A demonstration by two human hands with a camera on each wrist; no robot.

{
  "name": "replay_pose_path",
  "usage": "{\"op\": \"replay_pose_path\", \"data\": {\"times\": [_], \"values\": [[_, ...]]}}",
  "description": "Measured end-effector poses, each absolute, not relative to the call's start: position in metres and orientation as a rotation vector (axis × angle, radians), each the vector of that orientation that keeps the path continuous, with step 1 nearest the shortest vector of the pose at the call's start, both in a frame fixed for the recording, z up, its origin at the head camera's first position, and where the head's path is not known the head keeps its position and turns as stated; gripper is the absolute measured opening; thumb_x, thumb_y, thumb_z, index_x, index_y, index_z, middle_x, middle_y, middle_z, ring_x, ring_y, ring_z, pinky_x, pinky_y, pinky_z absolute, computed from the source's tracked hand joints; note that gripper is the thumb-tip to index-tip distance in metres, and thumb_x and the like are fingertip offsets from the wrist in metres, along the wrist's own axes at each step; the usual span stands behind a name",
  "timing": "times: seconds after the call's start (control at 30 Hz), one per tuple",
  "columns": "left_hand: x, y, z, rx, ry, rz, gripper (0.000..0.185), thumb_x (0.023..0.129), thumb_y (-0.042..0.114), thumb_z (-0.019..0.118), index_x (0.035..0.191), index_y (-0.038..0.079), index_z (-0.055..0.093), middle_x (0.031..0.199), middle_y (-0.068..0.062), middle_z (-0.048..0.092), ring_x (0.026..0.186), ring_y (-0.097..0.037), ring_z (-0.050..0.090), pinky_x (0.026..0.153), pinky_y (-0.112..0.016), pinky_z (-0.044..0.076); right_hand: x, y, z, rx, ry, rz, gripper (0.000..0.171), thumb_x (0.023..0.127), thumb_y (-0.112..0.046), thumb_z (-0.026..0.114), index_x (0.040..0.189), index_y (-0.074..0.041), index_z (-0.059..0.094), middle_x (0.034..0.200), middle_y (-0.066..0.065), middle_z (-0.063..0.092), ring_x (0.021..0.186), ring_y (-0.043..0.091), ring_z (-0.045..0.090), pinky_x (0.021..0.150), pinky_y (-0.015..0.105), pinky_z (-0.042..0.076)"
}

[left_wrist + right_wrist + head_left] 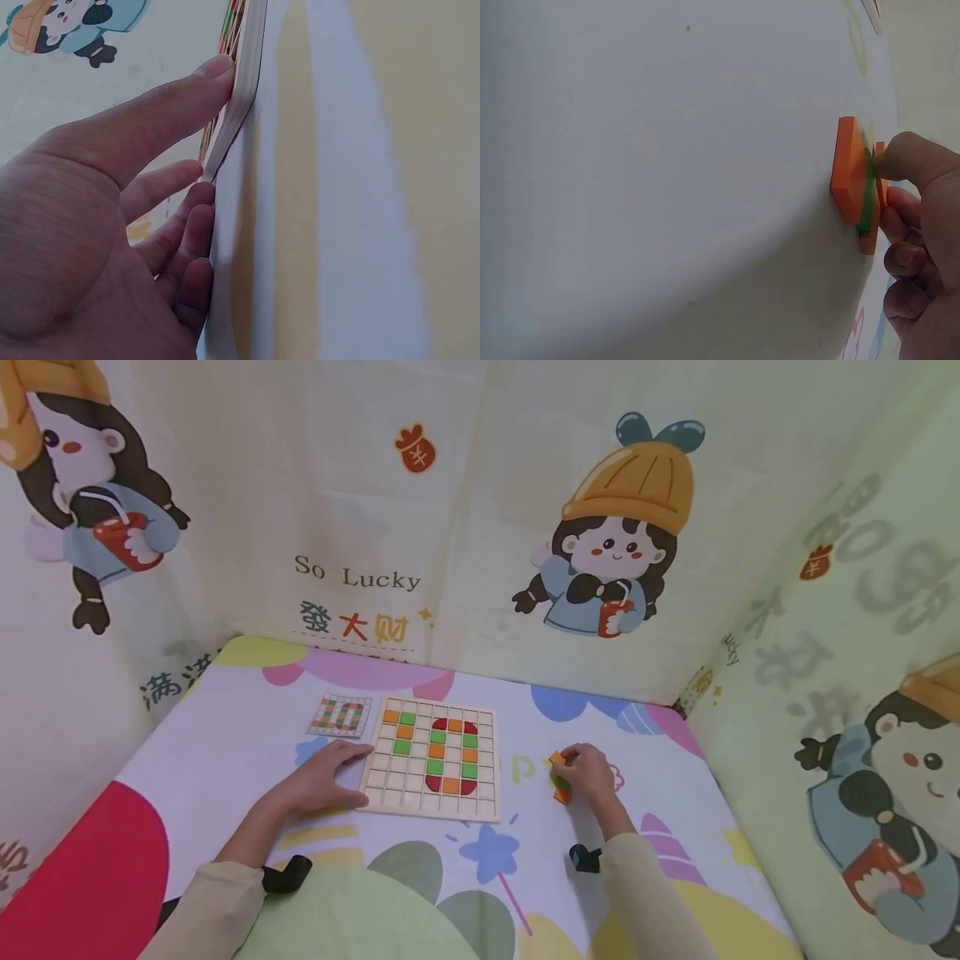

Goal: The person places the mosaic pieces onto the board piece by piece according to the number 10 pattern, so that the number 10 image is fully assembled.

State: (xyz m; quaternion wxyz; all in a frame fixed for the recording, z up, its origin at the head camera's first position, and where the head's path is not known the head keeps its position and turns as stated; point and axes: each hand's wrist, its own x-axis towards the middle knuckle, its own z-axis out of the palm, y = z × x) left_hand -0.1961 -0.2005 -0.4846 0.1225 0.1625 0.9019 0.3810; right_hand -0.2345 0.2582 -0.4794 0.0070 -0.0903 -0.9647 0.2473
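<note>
Pale wooden grid board (432, 758) carries orange, green and red tiles; loose tiles (558, 777) are orange and green.

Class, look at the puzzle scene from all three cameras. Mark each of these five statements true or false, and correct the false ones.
1. The left hand rests against the left edge of the board. True.
2. The right hand holds blue tiles. False: the tiles it pinches are orange and green.
3. A small pattern card lies left of the board's far corner. True.
4. Every cell of the board is filled. False: most cells are bare; only orange, green and red tiles sit near its middle.
5. The right hand is over the board. False: it is on the mat, to the board's right.
</note>
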Motion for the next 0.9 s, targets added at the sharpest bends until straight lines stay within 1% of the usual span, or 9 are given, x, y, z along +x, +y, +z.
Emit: {"op": "replay_pose_path", "data": {"times": [0.1, 0.23, 0.33, 0.53, 0.67, 0.73, 0.9], "values": [[-0.196, -0.201, -0.486, 0.473, 2.628, 1.115, 0.084, 0.074, 0.036, 0.082, 0.146, 0.015, 0.044, 0.144, -0.019, 0.039, 0.131, -0.041, 0.038, 0.104, -0.059, 0.036, -0.232, 0.255, -0.480, -0.261, -2.994, 0.792, 0.027, 0.080, -0.024, 0.074, 0.099, -0.006, 0.070, 0.099, 0.010, 0.067, 0.089, 0.024, 0.057, 0.079, 0.037, 0.048], [-0.196, -0.201, -0.487, 0.484, 2.626, 1.120, 0.084, 0.074, 0.036, 0.082, 0.146, 0.016, 0.044, 0.144, -0.018, 0.040, 0.131, -0.041, 0.038, 0.104, -0.059, 0.036, -0.229, 0.246, -0.479, -0.224, -2.964, 0.835, 0.028, 0.081, -0.026, 0.075, 0.100, -0.006, 0.070, 0.104, 0.011, 0.067, 0.094, 0.026, 0.057, 0.086, 0.042, 0.048], [-0.196, -0.200, -0.488, 0.484, 2.624, 1.118, 0.084, 0.074, 0.037, 0.082, 0.146, 0.016, 0.043, 0.145, -0.018, 0.040, 0.131, -0.040, 0.038, 0.105, -0.059, 0.036, -0.228, 0.237, -0.479, -0.192, -2.946, 0.859, 0.028, 0.081, -0.025, 0.075, 0.101, -0.006, 0.070, 0.105, 0.011, 0.067, 0.098, 0.027, 0.057, 0.090, 0.042, 0.048], [-0.197, -0.202, -0.488, 0.480, 2.615, 1.126, 0.084, 0.075, 0.037, 0.081, 0.147, 0.017, 0.042, 0.146, -0.018, 0.038, 0.133, -0.041, 0.036, 0.105, -0.060, 0.035, -0.229, 0.208, -0.479, -0.147, -2.917, 0.927, 0.025, 0.080, -0.024, 0.076, 0.100, -0.008, 0.071, 0.104, 0.008, 0.068, 0.097, 0.023, 0.058, 0.086, 0.039, 0.047], [-0.197, -0.204, -0.489, 0.486, 2.611, 1.132, 0.084, 0.075, 0.038, 0.081, 0.146, 0.016, 0.042, 0.145, -0.019, 0.038, 0.132, -0.042, 0.036, 0.104, -0.061, 0.035, -0.230, 0.185, -0.481, -0.099, -2.921, 0.955, 0.024, 0.080, -0.020, 0.076, 0.100, -0.008, 0.072, 0.103, 0.007, 0.068, 0.097, 0.022, 0.058, 0.089, 0.040, 0.049], [-0.198, -0.203, -0.489, 0.495, 2.611, 1.132, 0.084, 0.075, 0.038, 0.081, 0.146, 0.015, 0.042, 0.145, -0.019, 0.038, 0.132, -0.042, 0.037, 0.104, -0.061, 0.036, -0.230, 0.175, -0.482, -0.087, -2.925, 0.974, 0.024, 0.081, -0.021, 0.076, 0.101, -0.009, 0.072, 0.104, 0.006, 0.068, 0.098, 0.022, 0.058, 0.092, 0.040, 0.049], [-0.197, -0.202, -0.487, 0.487, 2.621, 1.127, 0.083, 0.076, 0.037, 0.081, 0.146, 0.014, 0.043, 0.144, -0.019, 0.039, 0.131, -0.041, 0.038, 0.104, -0.061, 0.036, -0.229, 0.153, -0.485, -0.030, -2.934, 1.042, 0.023, 0.082, -0.024, 0.075, 0.100, -0.011, 0.071, 0.106, 0.004, 0.066, 0.100, 0.022, 0.056, 0.092, 0.040, 0.049]]}}
